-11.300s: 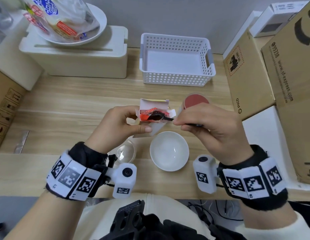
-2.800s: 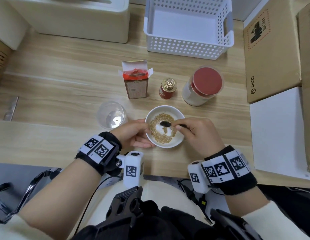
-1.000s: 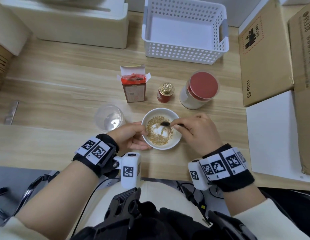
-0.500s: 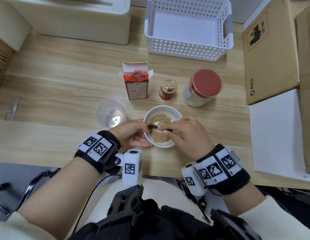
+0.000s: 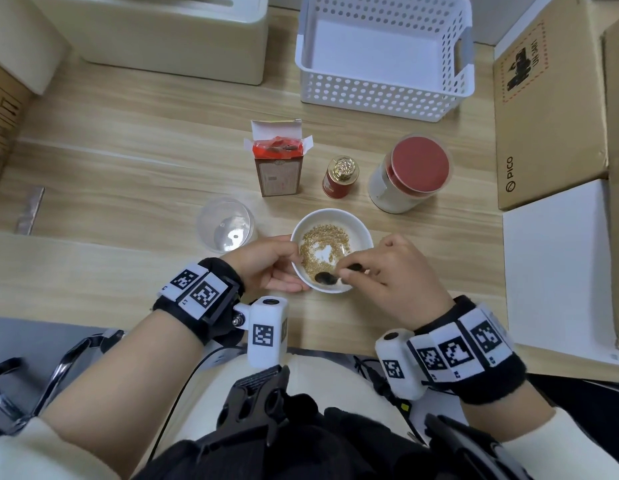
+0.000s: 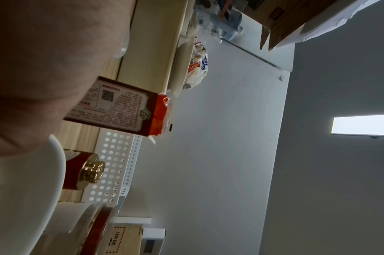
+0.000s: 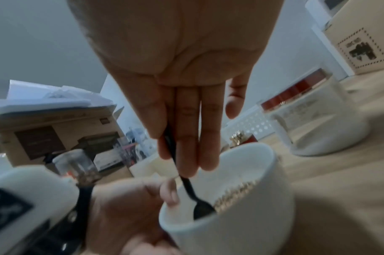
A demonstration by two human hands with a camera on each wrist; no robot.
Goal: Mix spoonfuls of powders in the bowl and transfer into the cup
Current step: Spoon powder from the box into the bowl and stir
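Observation:
A white bowl (image 5: 360,226) stands near the table's front edge with golden-brown granules and white powder (image 5: 323,252) in it. My left hand (image 5: 266,263) grips the bowl's left side, thumb by the rim. My right hand (image 5: 387,268) pinches the handle of a small black spoon (image 5: 326,278), whose head lies in the near part of the bowl; the right wrist view shows the spoon (image 7: 199,205) dipping inside the bowl (image 7: 241,224). A clear plastic cup (image 5: 225,225) stands left of the bowl, with only a few specks at its bottom.
Behind the bowl stand an open brown box with a red bag (image 5: 279,159), a small red jar with a gold cap (image 5: 341,176) and a white jar with a red lid (image 5: 412,173). A white perforated basket (image 5: 384,95) sits further back; cardboard boxes (image 5: 547,109) line the right.
Over the last second the spoon has swept from the bowl's far middle round to its near edge, and the white patch in the granules has shifted. My left hand stays on the bowl.

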